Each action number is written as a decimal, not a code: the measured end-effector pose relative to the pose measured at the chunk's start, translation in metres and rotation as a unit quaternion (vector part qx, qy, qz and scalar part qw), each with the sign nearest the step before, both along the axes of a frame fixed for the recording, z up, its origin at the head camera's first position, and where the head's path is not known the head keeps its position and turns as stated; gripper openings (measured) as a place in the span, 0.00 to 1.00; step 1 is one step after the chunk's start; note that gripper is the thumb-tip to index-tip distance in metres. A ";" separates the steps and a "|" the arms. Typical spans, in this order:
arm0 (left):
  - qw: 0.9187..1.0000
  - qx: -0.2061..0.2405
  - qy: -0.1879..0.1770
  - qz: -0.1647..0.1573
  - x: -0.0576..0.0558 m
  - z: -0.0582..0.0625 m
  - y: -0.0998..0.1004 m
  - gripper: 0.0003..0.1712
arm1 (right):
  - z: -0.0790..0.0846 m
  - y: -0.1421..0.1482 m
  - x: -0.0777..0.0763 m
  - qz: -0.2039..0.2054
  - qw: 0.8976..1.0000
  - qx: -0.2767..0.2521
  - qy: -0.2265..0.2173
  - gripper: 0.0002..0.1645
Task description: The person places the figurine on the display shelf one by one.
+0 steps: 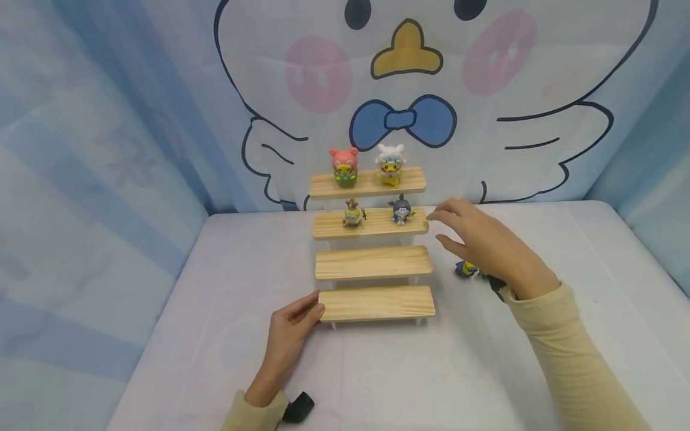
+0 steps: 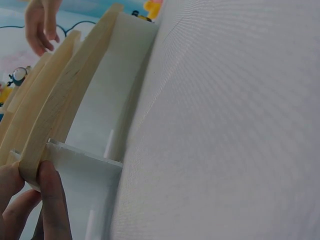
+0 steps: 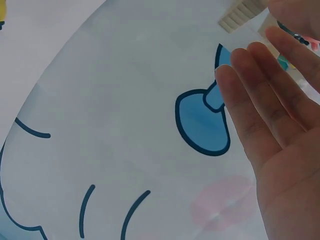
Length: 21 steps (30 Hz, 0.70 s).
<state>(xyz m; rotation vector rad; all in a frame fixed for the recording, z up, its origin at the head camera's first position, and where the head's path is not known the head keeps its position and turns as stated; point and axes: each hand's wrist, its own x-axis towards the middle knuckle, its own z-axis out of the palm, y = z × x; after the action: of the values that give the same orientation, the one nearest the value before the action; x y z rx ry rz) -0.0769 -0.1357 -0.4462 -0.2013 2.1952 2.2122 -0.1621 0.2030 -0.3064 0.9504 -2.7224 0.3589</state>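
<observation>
Pinching lowest tier (image 1: 377,304) of pale-wood four-tier stand (image 1: 373,263) by left end: your left grip (image 1: 288,338). Right grip (image 1: 480,239) spread, holding nothing. Looks partway: four small painted figurines (image 1: 345,169) on upper two tiers (image 1: 372,228); purple-and-yellow figurine (image 1: 466,269) left on white surface (image 1: 388,377), toward right edge.

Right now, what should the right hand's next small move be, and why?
Probably lower the right hand to the nearby figurine on the table: the hand is empty, the two lower steps are bare, and the left hand grips the bottom step.
</observation>
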 end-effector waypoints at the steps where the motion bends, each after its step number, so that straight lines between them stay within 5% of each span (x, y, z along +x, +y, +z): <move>1: 1.000 0.000 0.000 0.000 0.000 0.000 0.000 0.24 | -0.001 0.001 0.001 -0.004 1.000 0.001 -0.004 0.22; 21: 1.000 0.001 -0.007 0.006 -0.002 -0.001 0.001 0.23 | -0.030 0.024 0.005 -0.067 0.995 0.025 -0.075 0.22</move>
<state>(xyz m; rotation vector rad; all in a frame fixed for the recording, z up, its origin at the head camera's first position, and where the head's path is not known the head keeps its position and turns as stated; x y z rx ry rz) -0.0785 -0.1349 -0.4471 -0.2284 2.1903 2.2118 -0.1567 0.2274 -0.3360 0.7777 -2.9259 0.3514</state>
